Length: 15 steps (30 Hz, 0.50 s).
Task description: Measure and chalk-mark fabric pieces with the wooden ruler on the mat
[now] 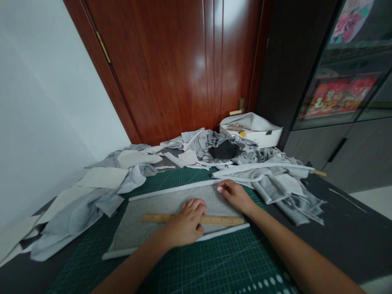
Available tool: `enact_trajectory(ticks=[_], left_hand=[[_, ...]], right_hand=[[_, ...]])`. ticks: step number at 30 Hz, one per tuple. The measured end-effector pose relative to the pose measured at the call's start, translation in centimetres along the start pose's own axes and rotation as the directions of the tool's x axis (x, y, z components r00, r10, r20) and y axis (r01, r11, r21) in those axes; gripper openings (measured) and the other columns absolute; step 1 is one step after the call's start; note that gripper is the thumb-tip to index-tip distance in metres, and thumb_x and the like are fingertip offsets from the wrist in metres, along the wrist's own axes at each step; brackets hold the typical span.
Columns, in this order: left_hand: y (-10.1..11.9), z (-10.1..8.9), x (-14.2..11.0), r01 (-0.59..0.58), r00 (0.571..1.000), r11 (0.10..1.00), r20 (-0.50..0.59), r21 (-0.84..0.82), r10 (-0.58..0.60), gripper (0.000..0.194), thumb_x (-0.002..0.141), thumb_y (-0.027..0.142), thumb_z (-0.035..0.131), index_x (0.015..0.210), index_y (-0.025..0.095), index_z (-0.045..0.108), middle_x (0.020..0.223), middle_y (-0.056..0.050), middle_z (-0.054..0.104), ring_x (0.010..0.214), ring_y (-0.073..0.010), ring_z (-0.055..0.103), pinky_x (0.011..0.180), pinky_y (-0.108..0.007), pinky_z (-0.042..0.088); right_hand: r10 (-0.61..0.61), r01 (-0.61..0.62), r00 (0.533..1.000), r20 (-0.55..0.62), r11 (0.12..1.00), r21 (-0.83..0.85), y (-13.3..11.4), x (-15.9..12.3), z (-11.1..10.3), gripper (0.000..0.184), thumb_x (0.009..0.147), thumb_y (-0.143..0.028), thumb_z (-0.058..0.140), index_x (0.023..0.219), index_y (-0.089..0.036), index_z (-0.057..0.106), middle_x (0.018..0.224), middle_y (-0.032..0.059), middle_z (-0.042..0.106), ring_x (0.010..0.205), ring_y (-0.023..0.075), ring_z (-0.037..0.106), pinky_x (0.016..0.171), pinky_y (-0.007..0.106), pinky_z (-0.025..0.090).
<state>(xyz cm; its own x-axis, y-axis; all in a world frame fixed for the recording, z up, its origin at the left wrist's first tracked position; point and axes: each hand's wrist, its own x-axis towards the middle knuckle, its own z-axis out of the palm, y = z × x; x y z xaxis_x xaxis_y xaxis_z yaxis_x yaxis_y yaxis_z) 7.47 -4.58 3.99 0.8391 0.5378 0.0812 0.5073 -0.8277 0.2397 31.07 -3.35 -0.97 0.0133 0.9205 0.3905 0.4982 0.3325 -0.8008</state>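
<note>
Wooden ruler [220,220]: markings unreadable.

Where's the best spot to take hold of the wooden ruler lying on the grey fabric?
Probably the wooden ruler at its free right end, pinched by its long edges from the right. It lies flat across the grey fabric, and the left hand presses its middle, covering that part.

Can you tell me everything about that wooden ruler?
The wooden ruler is long, thin and flat, light tan, and looks like plain wood. It lies nearly level across a grey fabric piece with pale edges, on the green cutting mat. The left hand presses down on its middle, hiding that part; both ends stick out. The right hand rests on the fabric beyond it, not touching it. Its markings are too small to read.
</note>
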Motion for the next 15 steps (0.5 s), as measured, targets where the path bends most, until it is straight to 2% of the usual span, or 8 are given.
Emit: enact_trajectory(ticks=[2,5,8,10,12,15], left_hand=[[-0.7,0.2,-0.4,0.001,0.999,1.0,-0.035,-0.021,-0.002,0.031,0.068,0.007,0.049,0.095,0.022,0.047,0.116,-0.006,0.048,0.113,-0.0231,0.042,0.101,-0.04,0.036],[-1.8,0.4,-1.5,0.013,0.998,1.0,-0.058,0.003,-0.012,0.029,0.071,0.009,0.048,0.097,0.022,0.047,0.121,-0.008,0.048,0.118,-0.0253,0.04,0.105,-0.046,0.031],[-2.6,0.2,-2.8,0.034,0.998,0.999,-0.059,0.023,-0.032,0.029,0.071,0.009,0.048,0.097,0.021,0.047,0.122,-0.009,0.048,0.12,-0.0259,0.039,0.107,-0.049,0.027],[-2.8,0.1,-3.7,0.061,0.996,0.998,-0.064,0.022,-0.06,0.03,0.07,0.008,0.048,0.098,0.02,0.047,0.122,-0.009,0.049,0.121,-0.0255,0.039,0.107,-0.049,0.028],[-2.8,0.0,-4.5,0.098,0.992,0.995,-0.076,0.022,-0.096,0.032,0.07,0.007,0.047,0.1,0.02,0.047,0.123,-0.01,0.048,0.122,-0.0257,0.039,0.108,-0.05,0.027],[-2.5,0.3,-5.2,0.142,0.985,0.989,-0.1,0.028,-0.139,0.035,0.072,0.006,0.045,0.104,0.02,0.046,0.126,-0.01,0.048,0.123,-0.0259,0.039,0.11,-0.052,0.025]], right_hand=[[-0.034,0.028,0.998,-0.044,0.989,-0.143,0.2,0.1,-0.5,0.02,0.085,-0.031,0.05,0.091,-0.017,0.062,0.082,0.0053,0.063,0.073,0.0177,0.058,0.069,0.03,0.045],[0.03,-0.053,0.996,-0.083,0.955,-0.291,0.9,0.3,-1.6,0.016,0.084,-0.025,0.051,0.09,-0.017,0.063,0.083,0.005,0.064,0.075,0.0178,0.057,0.07,0.029,0.042],[0.124,-0.138,0.99,-0.063,0.911,-0.387,1.6,0.4,-2.7,0.015,0.084,-0.02,0.051,0.091,-0.016,0.063,0.082,0.0043,0.064,0.074,0.0164,0.057,0.069,0.027,0.042],[0.142,-0.14,0.989,-0.029,0.881,-0.453,1.6,0.4,-3.1,0.017,0.085,-0.017,0.049,0.092,-0.015,0.064,0.085,0.0052,0.064,0.076,0.0163,0.057,0.072,0.027,0.042],[0.126,-0.122,0.992,-0.029,0.837,-0.533,1.0,0.4,-3.2,0.02,0.086,-0.015,0.048,0.097,-0.014,0.065,0.092,0.0075,0.063,0.084,0.0181,0.057,0.08,0.028,0.042],[0.035,-0.073,0.997,-0.073,0.778,-0.624,-0.9,0.1,-2.4,0.026,0.085,-0.012,0.049,0.106,-0.013,0.063,0.103,0.0118,0.06,0.101,0.0228,0.052,0.093,0.034,0.038]])
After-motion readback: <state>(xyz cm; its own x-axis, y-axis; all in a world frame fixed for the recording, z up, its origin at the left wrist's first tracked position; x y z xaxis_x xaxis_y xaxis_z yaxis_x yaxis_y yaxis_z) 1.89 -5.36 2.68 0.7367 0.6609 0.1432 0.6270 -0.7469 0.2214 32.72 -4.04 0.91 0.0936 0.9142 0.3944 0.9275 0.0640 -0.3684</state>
